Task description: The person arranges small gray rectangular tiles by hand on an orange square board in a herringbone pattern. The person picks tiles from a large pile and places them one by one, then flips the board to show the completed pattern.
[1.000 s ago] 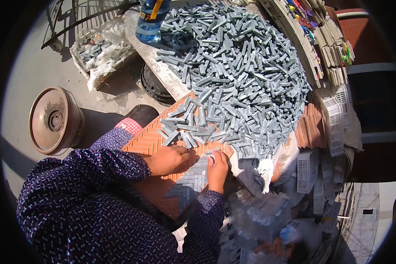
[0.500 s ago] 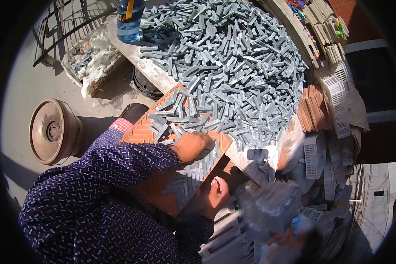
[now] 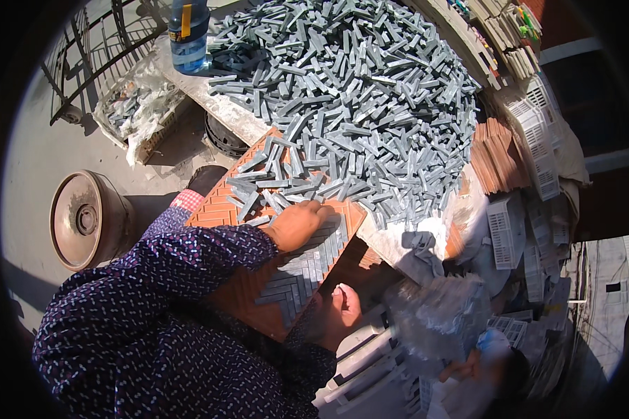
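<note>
My left hand [image 3: 299, 225] is over an orange-brown grooved board [image 3: 213, 215], palm down, its fingers bent and pressed together near the edge of the laid strips. What its fingertips hold, if anything, is hidden. Grey strip tiles [image 3: 290, 288] lie in the board's grooves in a herringbone pattern below this hand. Loose strip tiles [image 3: 272, 183] are scattered on the board's far part. Just off the board's right edge, my right hand [image 3: 344, 307] is curled, with the thumb against the fingers; its palm is hidden.
A big heap of grey strip tiles [image 3: 370, 91] covers the table beyond. A blue bottle [image 3: 189, 42] stands at its far left. A crate with plastic [image 3: 143, 112] and a round drum [image 3: 84, 218] are on the floor leftward. Stacked brown boards [image 3: 497, 155] and white baskets [image 3: 507, 230] stand right.
My left hand has shifted slightly left and turned flatter over the laid strips. My right hand has dropped slightly and stays curled. The whole view has shifted a little.
</note>
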Action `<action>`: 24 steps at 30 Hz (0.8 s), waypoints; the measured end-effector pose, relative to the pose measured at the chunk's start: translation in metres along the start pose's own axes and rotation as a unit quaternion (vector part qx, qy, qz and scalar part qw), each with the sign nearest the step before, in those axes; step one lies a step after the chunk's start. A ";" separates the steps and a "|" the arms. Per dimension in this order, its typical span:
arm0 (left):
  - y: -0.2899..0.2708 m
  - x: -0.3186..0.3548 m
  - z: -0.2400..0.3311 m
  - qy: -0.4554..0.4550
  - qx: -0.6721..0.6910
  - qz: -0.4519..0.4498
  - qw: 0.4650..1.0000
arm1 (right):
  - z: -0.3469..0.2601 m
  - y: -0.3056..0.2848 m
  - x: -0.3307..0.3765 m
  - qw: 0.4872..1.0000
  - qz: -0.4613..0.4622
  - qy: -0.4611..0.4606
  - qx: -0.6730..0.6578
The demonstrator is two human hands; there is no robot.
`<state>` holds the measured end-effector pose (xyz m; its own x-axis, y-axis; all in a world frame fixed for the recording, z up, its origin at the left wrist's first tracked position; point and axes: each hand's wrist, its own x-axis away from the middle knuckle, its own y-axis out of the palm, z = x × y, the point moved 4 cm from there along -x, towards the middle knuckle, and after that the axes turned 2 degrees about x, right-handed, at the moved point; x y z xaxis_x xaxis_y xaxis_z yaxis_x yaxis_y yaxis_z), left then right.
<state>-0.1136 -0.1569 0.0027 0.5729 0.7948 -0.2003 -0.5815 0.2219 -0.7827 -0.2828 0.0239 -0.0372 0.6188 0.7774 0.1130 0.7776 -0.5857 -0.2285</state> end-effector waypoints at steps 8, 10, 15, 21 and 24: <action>0.006 0.001 -0.008 0.024 0.062 0.051 0.996 | -0.016 0.003 0.007 0.999 -0.020 -0.012 0.034; 0.011 -0.003 -0.007 0.023 0.065 0.042 0.997 | -0.001 -0.003 0.005 1.000 -0.022 -0.006 -0.004; 0.008 -0.009 0.000 0.013 0.037 0.036 0.999 | -0.021 0.006 0.008 0.999 -0.009 -0.017 0.042; -0.030 0.001 -0.002 0.041 0.006 0.100 0.994 | -0.044 0.011 0.012 0.996 -0.009 -0.061 0.066; -0.051 0.003 -0.035 -0.026 -0.054 0.171 0.983 | -0.048 0.009 0.014 0.993 -0.008 -0.081 0.091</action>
<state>-0.0622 -0.1857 0.0216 0.3223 0.8413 -0.4340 -0.6689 -0.1221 -0.7333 -0.2615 0.0182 0.0085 0.5686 0.8219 -0.0348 0.7457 -0.5328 -0.4001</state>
